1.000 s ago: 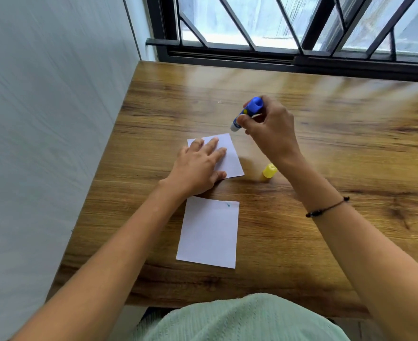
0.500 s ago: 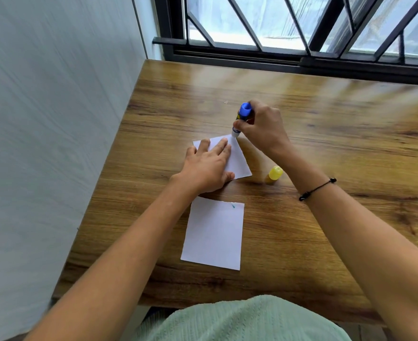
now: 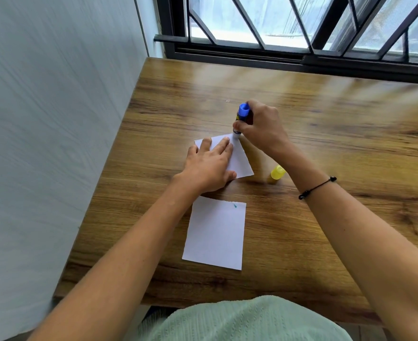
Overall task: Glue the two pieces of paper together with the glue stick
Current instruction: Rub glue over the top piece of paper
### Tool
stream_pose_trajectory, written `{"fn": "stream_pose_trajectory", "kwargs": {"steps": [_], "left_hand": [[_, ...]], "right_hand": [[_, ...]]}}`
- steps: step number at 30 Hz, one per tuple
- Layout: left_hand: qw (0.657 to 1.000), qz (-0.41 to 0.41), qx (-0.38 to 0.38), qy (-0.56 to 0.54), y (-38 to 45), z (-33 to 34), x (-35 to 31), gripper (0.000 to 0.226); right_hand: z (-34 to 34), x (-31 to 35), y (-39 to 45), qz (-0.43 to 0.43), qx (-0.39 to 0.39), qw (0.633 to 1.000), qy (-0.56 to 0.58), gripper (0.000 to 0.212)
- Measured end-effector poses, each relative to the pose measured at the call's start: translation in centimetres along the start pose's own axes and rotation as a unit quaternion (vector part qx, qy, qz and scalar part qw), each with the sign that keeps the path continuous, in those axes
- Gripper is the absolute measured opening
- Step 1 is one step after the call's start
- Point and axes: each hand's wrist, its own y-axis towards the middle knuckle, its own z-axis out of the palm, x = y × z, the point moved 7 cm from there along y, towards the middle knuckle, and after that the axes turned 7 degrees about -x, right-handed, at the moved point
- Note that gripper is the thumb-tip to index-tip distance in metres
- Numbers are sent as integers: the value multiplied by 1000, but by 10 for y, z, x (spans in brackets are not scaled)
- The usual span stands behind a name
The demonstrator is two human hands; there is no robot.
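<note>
Two white pieces of paper lie on the wooden table [image 3: 326, 143]. My left hand [image 3: 209, 168] presses flat on the far paper [image 3: 242, 161], fingers straight, covering most of it. My right hand [image 3: 262, 127] grips a blue glue stick [image 3: 241, 116] nearly upright, its white tip touching the far right corner of that paper. The near paper [image 3: 215, 232] lies free closer to me, with a small teal mark near its top right corner. The glue stick's yellow cap [image 3: 276, 173] rests on the table just right of the far paper.
A pale wall [image 3: 55, 143] runs along the table's left edge. A barred window with a dark frame [image 3: 301, 57] closes off the far edge. My green-clothed lap [image 3: 247, 321] is at the table's near edge.
My right hand has brought the glue stick down from above the table until its tip touches the far paper's corner. My left hand has stayed pressed on that paper.
</note>
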Motion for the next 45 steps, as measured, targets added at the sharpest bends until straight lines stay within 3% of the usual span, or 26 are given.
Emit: {"fn": "stream_pose_trajectory", "kwargs": {"steps": [27, 36, 40, 45], "left_hand": [[999, -30, 32, 24, 10, -3, 2, 71], [991, -95, -54, 81, 5, -9, -6, 69], [980, -118, -101, 125, 1, -20, -15, 42], [980, -103, -65, 155, 3, -23, -25, 33]], "right_hand": [[-24, -3, -54, -33, 40, 999, 6, 25], [-36, -12, -59, -11, 35, 999, 23, 24], [-43, -13, -56, 1, 1, 999, 35, 24], [-45, -15, -50, 7, -15, 999, 40, 23]]}}
